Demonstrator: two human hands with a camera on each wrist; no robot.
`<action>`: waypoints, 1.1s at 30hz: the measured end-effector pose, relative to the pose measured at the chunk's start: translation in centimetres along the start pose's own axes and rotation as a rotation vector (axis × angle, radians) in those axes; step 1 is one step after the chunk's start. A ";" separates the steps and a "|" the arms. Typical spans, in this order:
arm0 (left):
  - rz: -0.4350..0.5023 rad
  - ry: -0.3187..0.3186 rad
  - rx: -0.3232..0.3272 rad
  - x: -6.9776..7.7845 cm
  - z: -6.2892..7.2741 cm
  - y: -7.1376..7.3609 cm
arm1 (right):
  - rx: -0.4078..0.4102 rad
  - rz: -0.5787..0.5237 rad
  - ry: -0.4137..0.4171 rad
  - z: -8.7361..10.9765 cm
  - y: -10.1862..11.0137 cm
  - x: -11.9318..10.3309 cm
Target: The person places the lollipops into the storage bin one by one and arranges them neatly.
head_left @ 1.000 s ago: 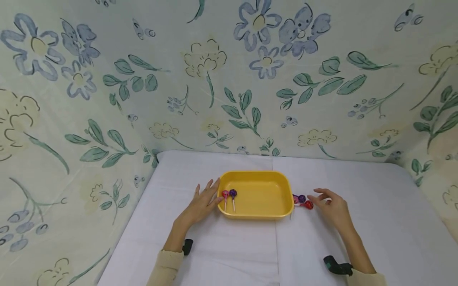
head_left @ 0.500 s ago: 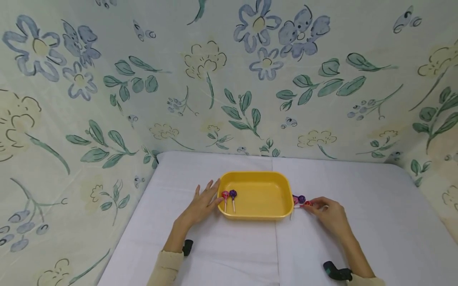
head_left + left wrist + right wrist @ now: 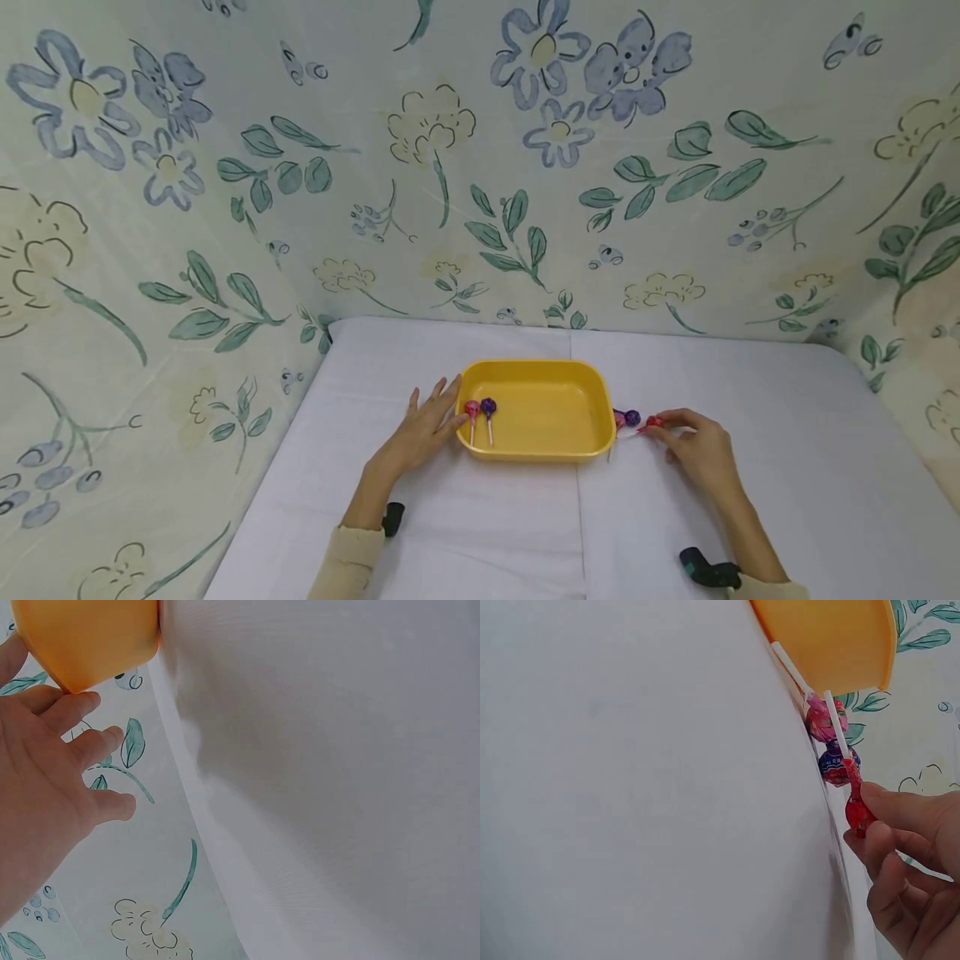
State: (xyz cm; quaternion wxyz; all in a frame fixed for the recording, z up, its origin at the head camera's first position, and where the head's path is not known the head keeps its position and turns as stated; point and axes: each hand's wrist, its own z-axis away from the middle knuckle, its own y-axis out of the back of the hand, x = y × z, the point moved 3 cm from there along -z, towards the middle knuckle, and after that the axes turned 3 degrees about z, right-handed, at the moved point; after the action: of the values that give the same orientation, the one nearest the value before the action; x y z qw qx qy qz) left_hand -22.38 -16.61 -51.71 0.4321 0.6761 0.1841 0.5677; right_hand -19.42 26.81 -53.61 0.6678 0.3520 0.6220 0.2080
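My right hand (image 3: pixel 701 450) pinches a red lollipop (image 3: pixel 859 814) by its wrapped head, the white stick pointing toward the yellow tray (image 3: pixel 540 452). Between that hand and the tray's right side lie a pink lollipop (image 3: pixel 825 720) and a purple lollipop (image 3: pixel 838 765). At the tray's left end my left hand (image 3: pixel 422 429) rests against the rim, fingers spread and fairly straight. Inside the tray, near its left wall, a pink lollipop (image 3: pixel 472 408) and a purple lollipop (image 3: pixel 489 407) lie side by side with sticks toward me.
A white cloth covers the table (image 3: pixel 495 525). Behind it and to the left hangs a flowered curtain (image 3: pixel 450 192). Black wrist straps (image 3: pixel 708 569) sit on both forearms.
My right hand has come down onto the red lollipop and taken hold of it. The lollipop has shifted slightly up and right. The left hand and tray have stayed put.
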 end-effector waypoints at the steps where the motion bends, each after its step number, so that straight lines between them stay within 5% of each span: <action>1: -0.003 0.001 0.000 0.0 0.0 0.0 | 0.007 -0.002 -0.006 0.0 0.2 0.1; 8: -0.002 -0.001 -0.001 -0.1 -0.2 0.0 | 0.092 -0.012 -0.017 -1.1 2.6 0.1; 15: 0.002 -0.003 0.004 -0.3 -0.2 -0.1 | 0.133 -0.084 0.061 -2.4 3.8 -2.8; 22: 0.004 0.009 -0.009 -0.3 -0.1 -0.1 | -0.010 -0.108 0.272 -3.5 -0.1 -8.1; 33: 0.015 -0.003 -0.003 -0.4 -0.1 -0.1 | -0.303 -0.083 0.315 -4.1 -7.8 -14.4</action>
State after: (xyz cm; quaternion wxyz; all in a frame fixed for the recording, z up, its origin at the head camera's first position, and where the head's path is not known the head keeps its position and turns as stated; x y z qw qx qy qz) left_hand -22.52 -16.81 -52.00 0.4294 0.6775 0.1775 0.5702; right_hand -26.69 12.20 -49.34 0.6158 0.1851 0.6941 0.3237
